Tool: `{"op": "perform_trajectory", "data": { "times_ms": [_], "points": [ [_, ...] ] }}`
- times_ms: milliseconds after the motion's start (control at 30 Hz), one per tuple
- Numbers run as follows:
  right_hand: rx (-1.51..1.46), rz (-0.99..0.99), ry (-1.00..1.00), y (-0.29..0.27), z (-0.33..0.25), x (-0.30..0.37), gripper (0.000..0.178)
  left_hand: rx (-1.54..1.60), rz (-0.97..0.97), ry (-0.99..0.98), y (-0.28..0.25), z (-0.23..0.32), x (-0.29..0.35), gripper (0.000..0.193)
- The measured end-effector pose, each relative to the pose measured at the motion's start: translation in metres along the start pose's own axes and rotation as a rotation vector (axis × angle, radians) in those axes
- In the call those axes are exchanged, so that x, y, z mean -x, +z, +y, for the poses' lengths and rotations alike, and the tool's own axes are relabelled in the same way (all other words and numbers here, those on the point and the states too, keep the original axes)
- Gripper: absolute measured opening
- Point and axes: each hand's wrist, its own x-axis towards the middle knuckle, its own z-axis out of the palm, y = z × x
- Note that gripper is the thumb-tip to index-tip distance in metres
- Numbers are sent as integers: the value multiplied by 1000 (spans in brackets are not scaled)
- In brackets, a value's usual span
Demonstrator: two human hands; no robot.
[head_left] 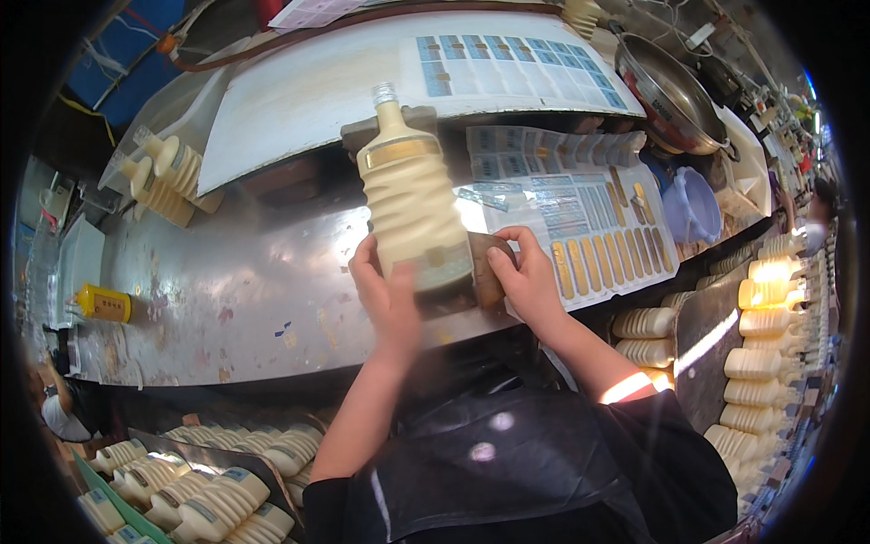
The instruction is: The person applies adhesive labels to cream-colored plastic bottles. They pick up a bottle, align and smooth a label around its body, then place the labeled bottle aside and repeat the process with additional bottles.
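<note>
A cream-coloured bottle [412, 199] with wavy ridges, a gold band and a clear neck lies in front of me, its neck pointing away. My left hand [390, 299] grips its lower left side, the thumb over the greyish label [437, 265] near the base. On the other side, my right hand [527, 279] is closed on a brown block [489, 269] beside the bottle's base. Whether that block is part of a rest under the bottle I cannot tell. A grey-brown support [419, 118] shows behind the bottle's shoulders.
Right of the bottle lies a sheet of gold strips and bluish labels [598, 258]. Beyond it are a white board [299, 95], a large metal pan [671, 86] and a purple basin [691, 207]. A yellow container [104, 303] stands left. Several more cream bottles [217, 503] lie below both sides.
</note>
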Motion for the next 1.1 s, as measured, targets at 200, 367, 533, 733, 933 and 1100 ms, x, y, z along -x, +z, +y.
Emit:
{"op": "perform_trajectory", "data": {
  "times_ms": [200,367,533,733,933,1100],
  "points": [
    [-150,-24,-85,3,-30,15,28,48,25,-31,-5,-3,0,51],
    [31,-50,-23,-3,-4,5,32,51,-64,12,-17,-8,6,63],
    [-209,-11,-72,-6,-15,6,29,-283,-69,171,-25,-9,4,84],
    [176,-70,-287,-14,-66,16,29,-497,3,382,-1,20,5,73],
    [299,-149,-351,3,-78,26,25,-555,46,412,6,17,3,82],
    [405,-11,-301,-18,-74,13,25,-503,19,321,0,22,5,80]
  ]
}}
